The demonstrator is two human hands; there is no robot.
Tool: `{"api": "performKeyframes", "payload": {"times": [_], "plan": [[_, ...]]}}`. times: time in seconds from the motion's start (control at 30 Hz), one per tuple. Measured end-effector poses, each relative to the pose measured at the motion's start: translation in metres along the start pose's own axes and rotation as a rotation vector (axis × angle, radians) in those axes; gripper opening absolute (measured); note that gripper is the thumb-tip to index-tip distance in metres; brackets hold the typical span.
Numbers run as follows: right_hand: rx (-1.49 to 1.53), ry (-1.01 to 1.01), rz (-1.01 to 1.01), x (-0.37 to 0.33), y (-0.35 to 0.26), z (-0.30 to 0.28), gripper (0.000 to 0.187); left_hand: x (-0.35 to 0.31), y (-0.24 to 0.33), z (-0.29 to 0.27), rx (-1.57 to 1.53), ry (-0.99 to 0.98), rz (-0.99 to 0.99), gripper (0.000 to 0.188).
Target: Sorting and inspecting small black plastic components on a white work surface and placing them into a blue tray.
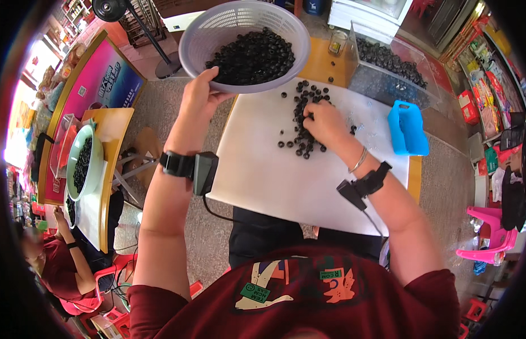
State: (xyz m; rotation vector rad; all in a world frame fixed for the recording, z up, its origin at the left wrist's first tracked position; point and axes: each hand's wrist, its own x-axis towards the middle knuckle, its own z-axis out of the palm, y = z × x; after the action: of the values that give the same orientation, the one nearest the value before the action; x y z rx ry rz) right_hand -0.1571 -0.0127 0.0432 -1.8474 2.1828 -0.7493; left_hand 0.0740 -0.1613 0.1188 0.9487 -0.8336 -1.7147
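My left hand (202, 97) grips the near left rim of a pale lavender plastic colander (190, 56), thumb over the edge. The colander is held tilted above the table's far left edge, and a heap of small round black pieces (254, 59) fills its bottom. On the white tabletop sheet (263, 175) lies a loose scatter of the same black pieces (304, 135), some showing a hole in the middle. Over this scatter is my right hand (326, 121), its fingers curled together among the pieces; what sits between the fingertips is hidden.
A bright blue open bin (408, 129) stands at the table's right. Behind it is a clear plastic tub (387, 68) with many black pieces, next to a small glass jar (337, 42). At far left, a seated person (62, 254) works beside a pale green basin (85, 161).
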Motion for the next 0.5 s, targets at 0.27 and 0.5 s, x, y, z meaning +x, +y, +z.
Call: {"api": "performKeyframes", "payload": {"times": [0.27,0.5], "plan": [[-0.059,0.02,0.016,-0.007,-0.006,0.006,0.016,0.075,-0.048,0.056,-0.033,-0.046,-0.099,0.04],[-0.061,0.048,-0.028,-0.01,-0.003,0.009,0.019,0.114,-0.067,0.069,-0.036,-0.046,-0.18,0.04]]}}
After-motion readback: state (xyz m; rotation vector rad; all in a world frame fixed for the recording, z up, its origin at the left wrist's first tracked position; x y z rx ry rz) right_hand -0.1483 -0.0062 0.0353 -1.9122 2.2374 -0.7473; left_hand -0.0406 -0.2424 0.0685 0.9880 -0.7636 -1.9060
